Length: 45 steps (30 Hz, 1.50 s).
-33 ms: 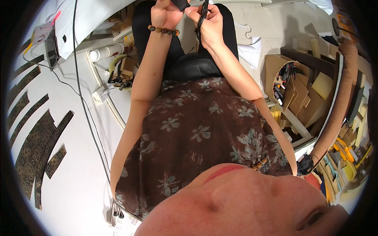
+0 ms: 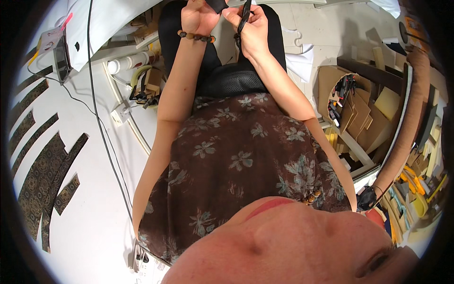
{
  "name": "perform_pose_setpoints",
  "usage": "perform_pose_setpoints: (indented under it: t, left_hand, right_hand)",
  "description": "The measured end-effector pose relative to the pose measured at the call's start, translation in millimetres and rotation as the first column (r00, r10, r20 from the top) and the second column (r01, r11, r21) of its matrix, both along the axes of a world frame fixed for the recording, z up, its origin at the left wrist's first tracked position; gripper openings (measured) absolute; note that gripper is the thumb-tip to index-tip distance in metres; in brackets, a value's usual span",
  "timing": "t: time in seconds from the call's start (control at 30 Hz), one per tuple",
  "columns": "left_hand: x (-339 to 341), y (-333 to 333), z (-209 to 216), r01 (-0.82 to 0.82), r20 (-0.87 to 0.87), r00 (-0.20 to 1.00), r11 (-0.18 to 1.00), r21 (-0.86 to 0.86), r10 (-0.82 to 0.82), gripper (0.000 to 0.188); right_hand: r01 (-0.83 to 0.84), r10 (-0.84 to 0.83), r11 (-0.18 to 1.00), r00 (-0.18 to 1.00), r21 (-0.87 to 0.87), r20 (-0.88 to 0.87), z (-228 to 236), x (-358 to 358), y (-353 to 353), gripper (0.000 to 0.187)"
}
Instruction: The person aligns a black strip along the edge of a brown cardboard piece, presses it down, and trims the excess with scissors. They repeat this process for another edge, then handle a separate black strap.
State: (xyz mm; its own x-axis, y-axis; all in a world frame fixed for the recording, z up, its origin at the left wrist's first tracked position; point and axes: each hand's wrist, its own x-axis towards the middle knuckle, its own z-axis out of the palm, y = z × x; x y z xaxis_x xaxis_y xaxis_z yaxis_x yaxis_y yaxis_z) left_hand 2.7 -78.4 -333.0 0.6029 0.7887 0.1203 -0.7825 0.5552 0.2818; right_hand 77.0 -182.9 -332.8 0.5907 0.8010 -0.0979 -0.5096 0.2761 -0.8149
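Note:
At the top edge, above my lap, my left hand (image 2: 201, 20) is closed on a black piece of flexible material (image 2: 216, 4). Its fingertips are partly cut off by the picture's edge. Close beside it on the right, my right hand (image 2: 253, 32) is closed, with thumb and forefinger pinched against the edge of that black piece. A narrow, glossy black strip (image 2: 245, 16) passes across the right hand's curled fingers and hangs down by the wrist. A beaded bracelet (image 2: 196, 36) circles my left wrist.
On the white table (image 2: 90, 189) at left lie dark patterned fabric pieces (image 2: 40, 177) and a black cable (image 2: 94, 104). A white roll (image 2: 130, 62) sits below its edge. At right stand a cardboard box (image 2: 331, 80) with pens and card scraps, and a curved brown padded bar (image 2: 411, 123).

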Motion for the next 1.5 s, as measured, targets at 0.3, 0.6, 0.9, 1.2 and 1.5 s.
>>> perform_pose_setpoints:
  t: [0.3, 0.6, 0.9, 1.2, 1.5]
  left_hand:
    - [-3, 2, 1, 0.035, -0.142, 0.989, 0.999, 0.006, -0.034, 0.032]
    - [2, 8, -11, 0.109, 0.121, 0.987, 0.994, 0.018, -0.110, 0.021]
    - [-2, 4, 3, 0.072, 0.067, 0.995, 0.996, -0.053, -0.069, 0.020]
    - [-3, 6, 21, 0.077, 0.043, 0.996, 0.988, -0.137, -0.072, 0.024]
    - [-3, 11, 43, 0.045, 0.022, 0.999, 0.965, -0.259, -0.040, 0.022]
  right_hand:
    - [-0.024, 0.026, 0.999, 0.995, 0.029, -0.092, -1, -4, 1, 0.028]
    - [-0.053, 0.042, 0.994, 0.993, -0.097, -0.110, 7, -5, 1, 0.026]
    - [-0.048, 0.087, 0.963, 0.987, -0.267, 0.138, 16, 39, -83, 0.027]
    - [-0.368, 0.407, 0.820, 0.913, -0.438, -0.006, 23, 72, -192, 0.035]
    - [-0.428, 0.488, 0.831, 0.868, -0.355, 0.095, 27, 67, -173, 0.037]
